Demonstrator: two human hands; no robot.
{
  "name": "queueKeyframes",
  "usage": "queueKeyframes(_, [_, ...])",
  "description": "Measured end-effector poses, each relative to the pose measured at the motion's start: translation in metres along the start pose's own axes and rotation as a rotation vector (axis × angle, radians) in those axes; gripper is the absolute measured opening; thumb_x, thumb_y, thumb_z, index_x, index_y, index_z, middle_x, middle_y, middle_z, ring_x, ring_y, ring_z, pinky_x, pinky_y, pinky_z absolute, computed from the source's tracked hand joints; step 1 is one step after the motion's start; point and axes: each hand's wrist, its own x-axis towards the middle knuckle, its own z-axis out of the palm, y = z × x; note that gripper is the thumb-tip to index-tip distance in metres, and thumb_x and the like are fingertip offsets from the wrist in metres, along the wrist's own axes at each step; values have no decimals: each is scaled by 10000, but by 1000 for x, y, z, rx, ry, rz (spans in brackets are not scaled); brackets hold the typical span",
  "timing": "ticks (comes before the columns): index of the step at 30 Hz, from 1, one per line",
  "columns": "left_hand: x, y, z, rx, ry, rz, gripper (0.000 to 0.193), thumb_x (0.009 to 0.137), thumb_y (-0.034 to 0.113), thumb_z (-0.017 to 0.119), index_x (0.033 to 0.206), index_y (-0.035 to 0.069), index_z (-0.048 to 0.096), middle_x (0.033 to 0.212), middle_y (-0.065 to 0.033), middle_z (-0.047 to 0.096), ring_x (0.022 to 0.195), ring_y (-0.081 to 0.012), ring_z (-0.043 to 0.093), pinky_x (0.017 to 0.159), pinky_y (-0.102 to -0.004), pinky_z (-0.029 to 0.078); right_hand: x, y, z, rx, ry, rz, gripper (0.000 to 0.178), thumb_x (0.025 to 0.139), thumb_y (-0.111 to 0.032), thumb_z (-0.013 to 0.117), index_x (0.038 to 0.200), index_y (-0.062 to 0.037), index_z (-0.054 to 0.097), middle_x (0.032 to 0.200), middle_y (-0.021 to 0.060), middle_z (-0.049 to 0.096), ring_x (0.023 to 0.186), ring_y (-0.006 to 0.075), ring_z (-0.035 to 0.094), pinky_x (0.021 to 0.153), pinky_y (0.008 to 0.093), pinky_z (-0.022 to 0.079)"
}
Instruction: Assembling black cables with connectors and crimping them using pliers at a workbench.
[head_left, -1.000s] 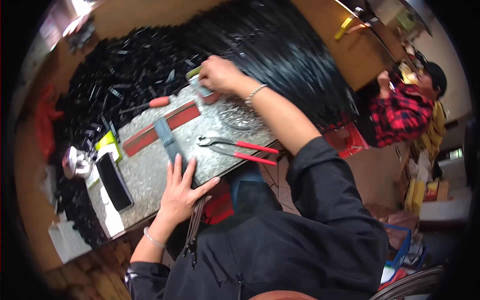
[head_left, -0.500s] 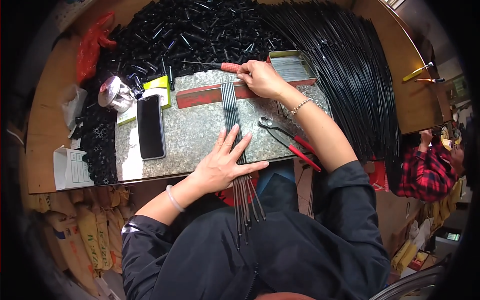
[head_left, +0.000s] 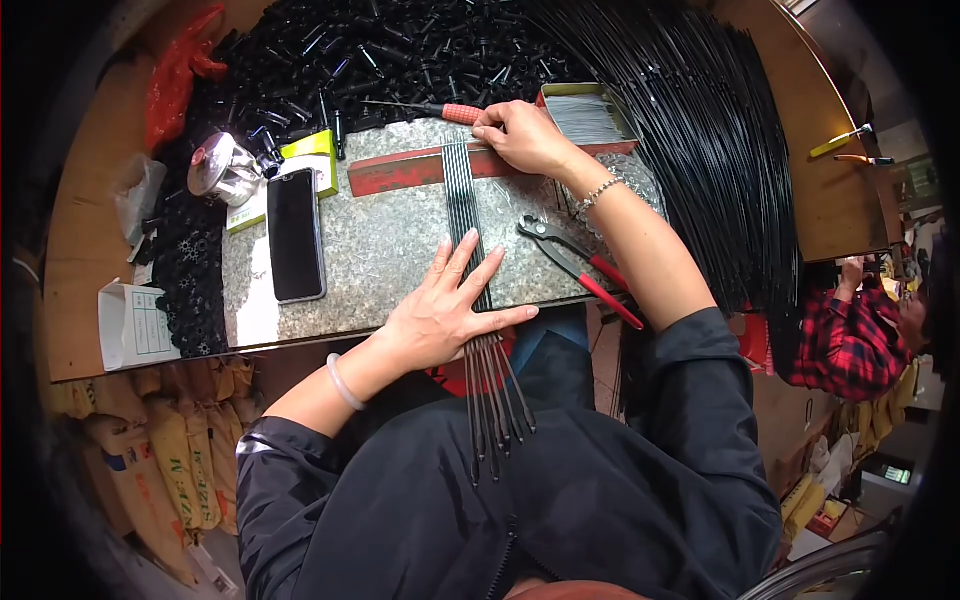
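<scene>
Slim dark rods (head_left: 463,205) lie side by side across the red bar (head_left: 400,174), their near ends hanging past the slab (head_left: 370,245) toward us. Our left hand (head_left: 438,312) presses on them, fingers spread; our right hand (head_left: 522,145), at the tin (head_left: 574,90) a second ago, is now by their far ends, so the work seems to centre there. Its fingertips bunch narrow; we cannot tell whether they hold anything. On the speckled slab, red-handled pliers (head_left: 605,298) lie right, a phone (head_left: 296,235) left; black parts (head_left: 400,60) heap beyond. Far right sits a co-worker (head_left: 855,342) in red-and-black plaid.
</scene>
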Motion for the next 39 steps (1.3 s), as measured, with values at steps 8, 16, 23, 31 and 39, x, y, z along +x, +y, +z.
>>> queueKeyframes(8, [-1, 1, 0, -26, -1, 10, 783, 647, 151, 669, 1318, 432, 377, 1384, -217, 294, 1270, -485, 264, 1001, -586, 294, 2, 7, 6, 29, 31, -75, 222, 828, -209, 597, 883, -1, 651, 787, 142, 656, 718, 225, 626, 684, 324, 476])
queueKeyframes(16, [1, -1, 1, -31, 26, 8, 768, 662, 146, 658, 1318, 431, 379, 1382, -217, 297, 1270, -487, 264, 1000, -589, 288, 6, 9, 10, 90, 40, 9, 215, 811, -229, 651, 856, -23, 687, 716, 75, 663, 651, 104, 593, 637, 273, 467])
queueKeyframes(23, [-2, 1, -3, -43, -13, -3, 767, 661, 148, 662, 1317, 430, 381, 1387, -211, 296, 1266, -489, 266, 1003, -587, 284, 9, 9, 7, 117, -39, -55, 180, 821, -187, 629, 825, -8, 642, 703, 59, 641, 648, 103, 557, 630, 273, 454])
queueKeyframes(31, [1, 0, 0, -67, 8, -3, 765, 658, 150, 657, 1314, 434, 384, 1394, -209, 291, 1277, -479, 259, 1004, -584, 292, 13, 20, 1, 109, -104, -51, 182, 840, -185, 618, 858, -6, 645, 736, 60, 640, 684, 90, 545, 664, 266, 456])
queueKeyframes(39, [1, 0, 1, -22, 26, 7, 825, 605, 162, 704, 1314, 435, 383, 1396, -208, 289, 1281, -478, 252, 1007, -587, 282, 10, 16, 3, 164, -102, 2, 173, 839, -179, 623, 861, -11, 656, 739, 42, 649, 693, 78, 546, 672, 265, 455])
